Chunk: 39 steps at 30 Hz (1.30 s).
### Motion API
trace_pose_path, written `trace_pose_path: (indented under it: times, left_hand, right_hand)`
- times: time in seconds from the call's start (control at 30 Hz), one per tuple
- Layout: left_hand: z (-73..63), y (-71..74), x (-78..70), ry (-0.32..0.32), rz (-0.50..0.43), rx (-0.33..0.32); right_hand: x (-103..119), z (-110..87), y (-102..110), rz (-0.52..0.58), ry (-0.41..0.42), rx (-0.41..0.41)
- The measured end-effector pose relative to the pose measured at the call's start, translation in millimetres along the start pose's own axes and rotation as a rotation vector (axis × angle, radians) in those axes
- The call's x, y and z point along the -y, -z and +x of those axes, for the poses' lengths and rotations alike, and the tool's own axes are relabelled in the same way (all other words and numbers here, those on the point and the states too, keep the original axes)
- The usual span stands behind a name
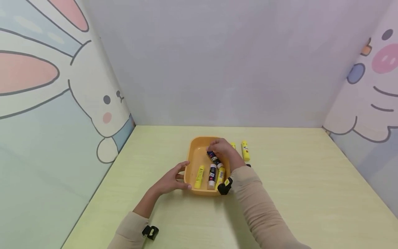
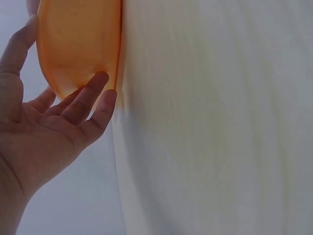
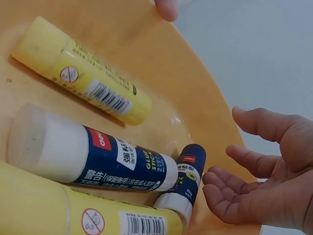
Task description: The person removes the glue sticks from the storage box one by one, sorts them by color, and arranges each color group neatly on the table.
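An orange plastic tray (image 1: pixel 199 141) holds several glue sticks. My left hand (image 1: pixel 170 180) is spread along its left side, and in the left wrist view its loosely bent fingers (image 2: pixel 88 100) rest against the outer wall. At the tray's far right my right hand (image 1: pixel 221 148) is beside a dark blue glue stick (image 3: pixel 188 171); in the right wrist view thumb and fingers are apart, with nothing between them. A larger blue-and-white glue stick (image 3: pixel 112 152) lies nearby, between a yellow glue stick (image 3: pixel 83 71) and another yellow one (image 3: pixel 117 215).
On the table (image 1: pixel 295 173), right of the tray, lies a yellow glue stick (image 1: pixel 245 150). Another yellow one (image 1: pixel 233 145) is partly hidden by the right hand. Walls with cartoon animals stand left and right, a plain wall (image 1: pixel 217 69) behind.
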State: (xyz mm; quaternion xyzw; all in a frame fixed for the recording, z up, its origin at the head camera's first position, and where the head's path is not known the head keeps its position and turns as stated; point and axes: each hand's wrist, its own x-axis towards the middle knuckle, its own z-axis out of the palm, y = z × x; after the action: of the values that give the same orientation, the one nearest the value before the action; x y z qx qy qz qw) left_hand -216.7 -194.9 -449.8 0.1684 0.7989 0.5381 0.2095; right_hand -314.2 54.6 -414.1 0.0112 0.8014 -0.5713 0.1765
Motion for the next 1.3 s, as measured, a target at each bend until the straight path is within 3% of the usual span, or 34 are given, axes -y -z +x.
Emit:
trace_pose_path:
  times: [0.47,0.87,1.1,1.3]
  left_hand:
    - [-2.6,0.4,-2.4,-0.007,0.007,0.007]
    - [-2.7,0.3,-2.1,-0.001,0.015,0.002]
    - [-3.3,0.1,-2.6,0.002,0.018,0.006]
    - [-2.8,0.4,-1.9,0.005,0.025,0.005]
  right_hand:
    - [-4.6,13.1,-7.1,-0.049,-0.132,-0.055]
    - [-8.5,14.2,-12.2,-0.028,-0.114,-0.052]
    - [-10.2,15.4,-14.4,-0.154,-0.125,-0.054]
    - [-10.7,17.5,-16.1,-0.199,-0.120,-0.053]
